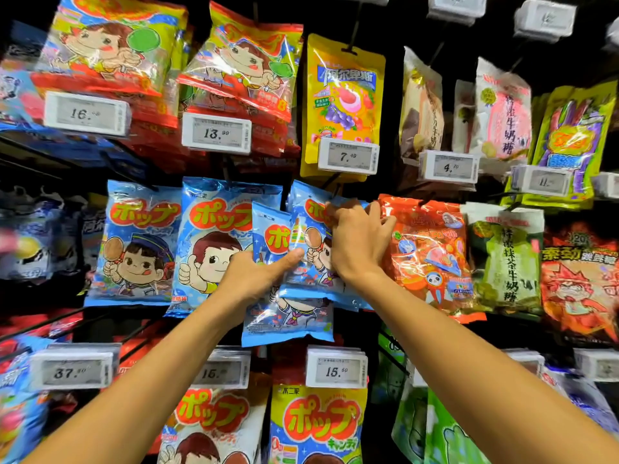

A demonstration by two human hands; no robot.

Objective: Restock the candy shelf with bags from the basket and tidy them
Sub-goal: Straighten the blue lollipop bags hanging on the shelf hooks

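Note:
I face a peg shelf of hanging candy bags. My left hand (pixel 258 272) grips a light blue cartoon candy bag (pixel 288 316), thumb across its front, holding it in front of the middle row. My right hand (pixel 358 239) pinches the top of another blue candy bag (pixel 310 276) that hangs at the peg just left of an orange bag (pixel 432 256). The two blue bags overlap, the right-hand one in front. Two more blue bags (pixel 140 242) hang further left. The basket is out of view.
Price tags (pixel 217 132) stick out on peg ends above and below the hands. Red and yellow bags (pixel 241 68) hang in the top row, a yellow bag (pixel 315 426) below. Green and pink milk-candy bags (pixel 505 259) fill the right side.

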